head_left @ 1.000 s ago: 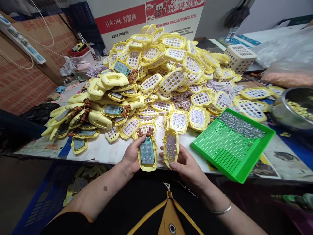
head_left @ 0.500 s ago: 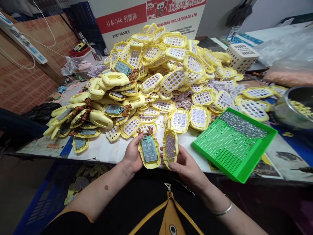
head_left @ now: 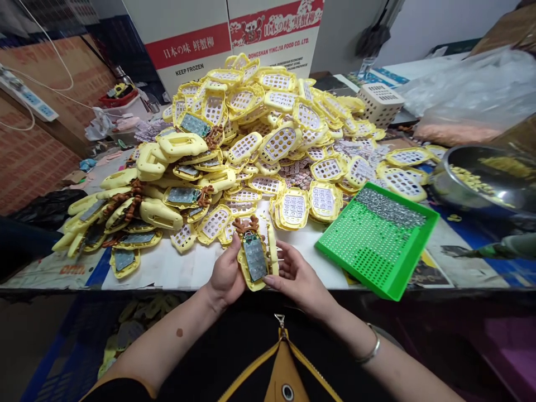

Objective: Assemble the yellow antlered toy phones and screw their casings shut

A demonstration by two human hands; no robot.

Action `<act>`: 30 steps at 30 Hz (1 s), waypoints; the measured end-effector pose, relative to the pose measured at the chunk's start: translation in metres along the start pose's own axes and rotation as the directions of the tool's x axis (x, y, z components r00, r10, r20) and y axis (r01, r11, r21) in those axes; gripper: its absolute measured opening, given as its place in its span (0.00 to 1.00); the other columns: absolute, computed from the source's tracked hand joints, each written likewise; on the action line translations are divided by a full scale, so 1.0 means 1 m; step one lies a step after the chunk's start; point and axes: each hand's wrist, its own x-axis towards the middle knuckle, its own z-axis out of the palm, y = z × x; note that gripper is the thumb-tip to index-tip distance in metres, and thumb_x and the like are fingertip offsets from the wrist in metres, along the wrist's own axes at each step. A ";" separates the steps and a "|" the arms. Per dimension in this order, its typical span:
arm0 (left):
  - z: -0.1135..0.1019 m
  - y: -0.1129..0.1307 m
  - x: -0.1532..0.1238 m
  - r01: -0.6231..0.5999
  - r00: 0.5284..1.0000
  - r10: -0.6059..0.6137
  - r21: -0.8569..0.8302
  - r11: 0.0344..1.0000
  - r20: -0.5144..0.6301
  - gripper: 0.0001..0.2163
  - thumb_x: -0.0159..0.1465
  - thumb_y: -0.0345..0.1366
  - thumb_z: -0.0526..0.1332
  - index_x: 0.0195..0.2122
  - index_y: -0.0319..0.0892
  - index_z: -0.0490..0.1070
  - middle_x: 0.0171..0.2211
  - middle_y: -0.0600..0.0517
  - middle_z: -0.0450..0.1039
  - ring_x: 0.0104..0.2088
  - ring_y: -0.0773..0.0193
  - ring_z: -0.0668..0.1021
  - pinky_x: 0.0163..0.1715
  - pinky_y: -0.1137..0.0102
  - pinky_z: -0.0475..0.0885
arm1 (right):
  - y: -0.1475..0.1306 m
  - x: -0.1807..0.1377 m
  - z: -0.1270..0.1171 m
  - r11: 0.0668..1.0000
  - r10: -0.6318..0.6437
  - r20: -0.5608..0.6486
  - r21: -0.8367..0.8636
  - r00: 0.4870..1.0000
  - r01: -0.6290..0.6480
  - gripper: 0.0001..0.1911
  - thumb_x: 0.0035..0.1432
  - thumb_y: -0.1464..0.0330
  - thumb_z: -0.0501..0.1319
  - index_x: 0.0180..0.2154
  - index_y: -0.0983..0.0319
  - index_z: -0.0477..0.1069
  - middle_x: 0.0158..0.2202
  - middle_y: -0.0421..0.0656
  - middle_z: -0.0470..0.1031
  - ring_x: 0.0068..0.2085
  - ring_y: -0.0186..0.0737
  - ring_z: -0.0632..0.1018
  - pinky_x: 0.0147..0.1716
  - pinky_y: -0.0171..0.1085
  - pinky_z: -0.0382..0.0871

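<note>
My left hand (head_left: 228, 272) grips a yellow toy phone half (head_left: 254, 259) by its left edge. A green circuit board with a grey keypad sheet faces up in it, and brown antlers stick out at its top. My right hand (head_left: 299, 279) holds a second yellow shell half (head_left: 272, 248) edge-on, close along the right side of the first; whether the two touch I cannot tell. My right thumb lies at the lower edge of these pieces. Just beyond my hands sit stacked yellow front shells (head_left: 292, 209) with white key panels.
A tall heap of yellow shells (head_left: 280, 139) covers the table's middle, with board-filled halves (head_left: 182, 195) on its left. A green perforated tray (head_left: 377, 245) of small screws lies right, near a steel bowl (head_left: 448, 184) of small yellow parts and a power screwdriver (head_left: 498, 248).
My right hand has brought its shell half leftward against or near the left one and turned it edge-on. The left half has tilted slightly. The camera view has shifted to the right.
</note>
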 end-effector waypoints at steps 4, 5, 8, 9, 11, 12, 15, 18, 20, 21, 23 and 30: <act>0.001 -0.001 0.000 -0.152 0.988 0.153 0.057 0.987 -0.028 0.21 0.66 0.41 0.60 0.60 0.42 0.66 0.49 0.44 0.78 0.50 0.54 0.79 0.54 0.60 0.71 | 0.000 0.002 0.005 0.996 -0.039 -0.002 -0.076 0.999 0.039 0.46 0.42 0.58 0.74 0.58 0.57 0.55 0.49 0.48 0.72 0.46 0.45 0.78 0.52 0.51 0.72; 0.002 -0.002 0.000 -0.181 0.983 0.183 0.068 0.981 -0.018 0.22 0.65 0.39 0.62 0.60 0.45 0.65 0.49 0.46 0.78 0.50 0.55 0.79 0.54 0.61 0.71 | 0.000 0.002 0.007 0.993 -0.054 -0.006 -0.104 0.999 0.053 0.46 0.42 0.58 0.74 0.58 0.56 0.55 0.51 0.49 0.71 0.47 0.46 0.78 0.52 0.52 0.71; 0.004 -0.004 -0.001 -0.224 0.974 0.223 0.086 0.971 0.027 0.27 0.62 0.36 0.66 0.61 0.53 0.63 0.51 0.51 0.77 0.51 0.59 0.79 0.54 0.65 0.71 | 0.002 0.005 0.011 0.974 -0.097 -0.027 -0.208 0.995 0.089 0.46 0.42 0.58 0.74 0.59 0.55 0.56 0.57 0.51 0.67 0.51 0.49 0.76 0.55 0.54 0.69; 0.005 -0.004 -0.002 -0.231 0.973 0.228 0.087 0.969 0.039 0.28 0.61 0.36 0.67 0.61 0.55 0.62 0.51 0.53 0.77 0.51 0.60 0.78 0.53 0.66 0.71 | 0.004 0.005 0.011 0.967 -0.109 -0.030 -0.236 0.994 0.099 0.45 0.42 0.58 0.74 0.59 0.54 0.56 0.58 0.51 0.66 0.52 0.50 0.76 0.55 0.55 0.69; 0.005 -0.005 -0.002 -0.244 0.969 0.240 0.086 0.966 0.052 0.29 0.59 0.35 0.68 0.61 0.57 0.62 0.51 0.54 0.76 0.52 0.60 0.78 0.53 0.67 0.72 | 0.007 0.007 0.012 0.955 -0.132 -0.040 -0.274 0.990 0.116 0.45 0.43 0.57 0.74 0.59 0.53 0.56 0.58 0.51 0.65 0.52 0.51 0.75 0.56 0.55 0.69; 0.005 -0.005 -0.002 -0.248 0.968 0.244 0.085 0.965 0.057 0.30 0.58 0.35 0.69 0.61 0.58 0.63 0.51 0.54 0.76 0.52 0.60 0.78 0.53 0.66 0.72 | 0.008 0.007 0.011 0.949 -0.146 -0.046 -0.290 0.988 0.127 0.45 0.43 0.57 0.74 0.60 0.53 0.56 0.58 0.51 0.65 0.53 0.51 0.75 0.56 0.56 0.68; 0.003 -0.004 -0.003 -0.261 0.964 0.256 0.081 0.962 0.072 0.33 0.55 0.37 0.72 0.60 0.59 0.64 0.53 0.54 0.75 0.55 0.58 0.76 0.54 0.65 0.71 | 0.011 0.008 0.009 0.917 -0.203 -0.042 -0.358 0.978 0.175 0.45 0.44 0.56 0.73 0.61 0.53 0.57 0.59 0.52 0.65 0.57 0.54 0.72 0.59 0.58 0.65; 0.000 -0.004 -0.003 -0.277 0.959 0.268 0.091 0.957 0.094 0.34 0.52 0.39 0.74 0.59 0.59 0.66 0.57 0.53 0.72 0.58 0.56 0.73 0.56 0.63 0.69 | 0.014 0.007 0.007 0.871 -0.262 0.031 -0.422 0.964 0.251 0.45 0.46 0.55 0.72 0.62 0.54 0.57 0.60 0.52 0.64 0.60 0.56 0.68 0.61 0.59 0.62; -0.002 -0.005 -0.003 -0.280 0.957 0.267 0.117 0.953 0.112 0.35 0.51 0.38 0.74 0.59 0.59 0.66 0.59 0.53 0.70 0.60 0.55 0.71 0.57 0.64 0.68 | 0.016 0.007 0.006 0.849 -0.290 0.076 -0.440 0.954 0.293 0.45 0.48 0.54 0.71 0.64 0.54 0.56 0.60 0.53 0.64 0.60 0.55 0.68 0.61 0.58 0.62; -0.003 -0.005 -0.003 -0.279 0.957 0.264 0.129 0.952 0.124 0.35 0.51 0.38 0.74 0.60 0.59 0.65 0.60 0.53 0.69 0.60 0.56 0.70 0.57 0.64 0.68 | 0.017 0.007 0.005 0.842 -0.299 0.086 -0.444 0.950 0.305 0.45 0.49 0.55 0.70 0.64 0.55 0.55 0.60 0.53 0.64 0.60 0.55 0.69 0.61 0.58 0.62; -0.003 -0.005 -0.003 -0.276 0.954 0.257 0.125 0.953 0.152 0.35 0.53 0.38 0.73 0.61 0.59 0.64 0.61 0.53 0.68 0.62 0.57 0.68 0.58 0.66 0.66 | 0.017 0.007 0.004 0.835 -0.308 0.087 -0.453 0.947 0.313 0.45 0.51 0.55 0.69 0.65 0.56 0.54 0.60 0.54 0.65 0.59 0.56 0.69 0.60 0.58 0.62; -0.013 0.007 0.002 -0.204 0.970 0.178 0.158 0.966 0.165 0.32 0.52 0.38 0.74 0.59 0.54 0.67 0.59 0.50 0.71 0.61 0.57 0.70 0.58 0.66 0.66 | 0.010 0.007 0.003 0.940 -0.183 0.219 -0.246 0.958 0.236 0.41 0.52 0.55 0.68 0.64 0.56 0.58 0.58 0.51 0.66 0.56 0.51 0.72 0.57 0.52 0.65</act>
